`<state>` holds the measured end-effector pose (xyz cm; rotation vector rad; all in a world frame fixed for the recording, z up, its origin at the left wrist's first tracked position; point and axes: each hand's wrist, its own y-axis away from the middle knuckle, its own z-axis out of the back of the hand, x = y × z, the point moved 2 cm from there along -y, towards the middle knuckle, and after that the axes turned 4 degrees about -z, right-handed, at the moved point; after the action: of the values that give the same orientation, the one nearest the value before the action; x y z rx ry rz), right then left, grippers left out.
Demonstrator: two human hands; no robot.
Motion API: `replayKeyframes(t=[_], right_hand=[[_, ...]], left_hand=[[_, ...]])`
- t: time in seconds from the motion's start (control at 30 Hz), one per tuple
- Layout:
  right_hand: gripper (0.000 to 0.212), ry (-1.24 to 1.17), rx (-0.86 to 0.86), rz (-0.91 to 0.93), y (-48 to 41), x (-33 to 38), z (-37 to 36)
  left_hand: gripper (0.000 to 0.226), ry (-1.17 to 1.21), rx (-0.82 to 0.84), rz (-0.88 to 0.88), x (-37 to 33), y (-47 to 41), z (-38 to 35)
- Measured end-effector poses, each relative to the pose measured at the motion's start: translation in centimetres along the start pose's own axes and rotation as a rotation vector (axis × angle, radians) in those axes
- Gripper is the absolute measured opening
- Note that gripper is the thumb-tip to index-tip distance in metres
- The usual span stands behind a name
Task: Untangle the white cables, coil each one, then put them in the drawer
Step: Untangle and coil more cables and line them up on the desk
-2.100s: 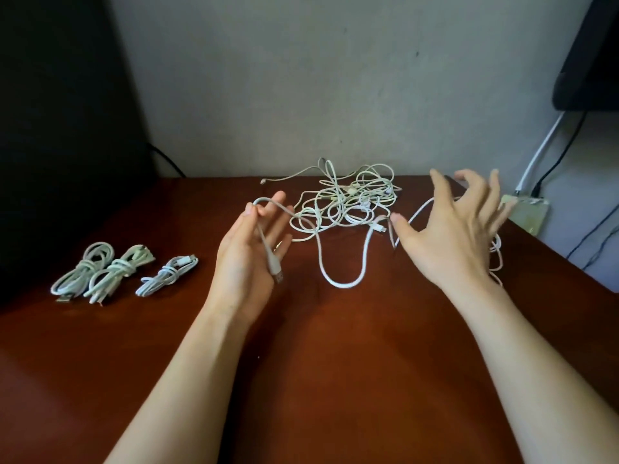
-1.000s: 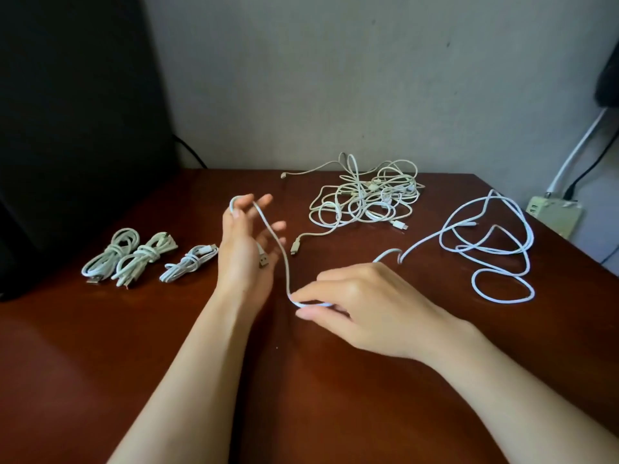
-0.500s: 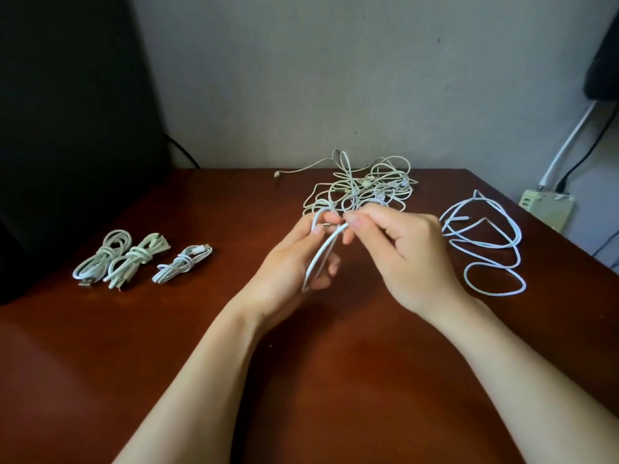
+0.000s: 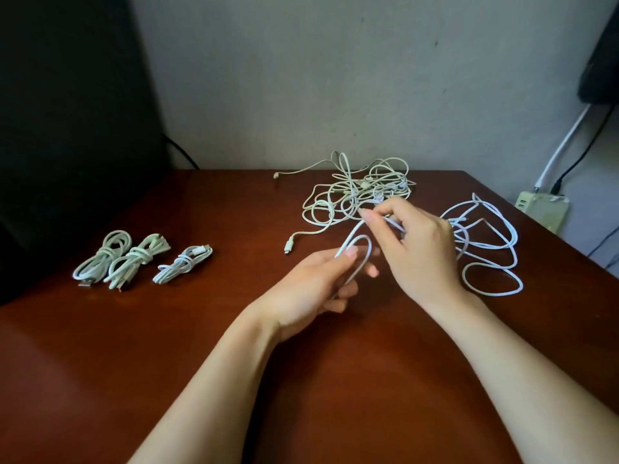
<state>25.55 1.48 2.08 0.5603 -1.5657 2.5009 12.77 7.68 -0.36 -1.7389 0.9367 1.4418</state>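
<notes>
Three coiled bundles (image 4: 140,259) lie left, tangled pile (image 4: 360,192) beyond; fingers (image 4: 371,218) of left hand (image 4: 311,289) and right hand (image 4: 420,252) pinch one cable (image 4: 369,249).

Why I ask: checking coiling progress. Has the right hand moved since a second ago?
Yes. The right hand has moved farther back, toward the tangle; it now overlaps the tangle's near edge, pinching the cable.

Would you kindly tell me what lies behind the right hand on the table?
The loose white cable sprawls in loops on the brown wooden table behind the right hand; the hand hides where the cable leaves those loops.
</notes>
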Motion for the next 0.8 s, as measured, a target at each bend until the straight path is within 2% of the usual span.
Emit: replayKeyframes(t=[0.1, 0.23, 0.4, 0.53, 0.63, 0.8], right_hand=[[0.026, 0.089, -0.017, 0.081, -0.2, -0.6, 0.3], [0.025, 0.235, 0.064, 0.156, -0.5, -1.7, 0.0], [0.023, 0.249, 0.291, -0.023, -0.1, -2.5, -0.1], [0.014, 0.274, 0.361, 0.021, 0.3, -1.7, -0.5], [0.013, 0.293, 0.456, 0.056, 0.5, -0.5, -0.7], [0.02, 0.297, 0.586, 0.128, 0.9, 0.9, -1.2]], left_hand=[[0.034, 0.154, -0.07, -0.019, 0.0, -0.3, 0.3], [0.037, 0.392, -0.246, -0.077, -0.4, -0.7, 1.1], [0.037, 0.598, -0.474, -0.154, -0.4, -0.8, 2.4], [0.037, 0.623, -0.632, -0.128, -0.1, -0.7, 3.2], [0.034, 0.661, -0.672, -0.118, -0.1, -0.5, 3.5], [0.036, 0.651, -0.647, -0.092, -0.3, -0.4, 3.6]])
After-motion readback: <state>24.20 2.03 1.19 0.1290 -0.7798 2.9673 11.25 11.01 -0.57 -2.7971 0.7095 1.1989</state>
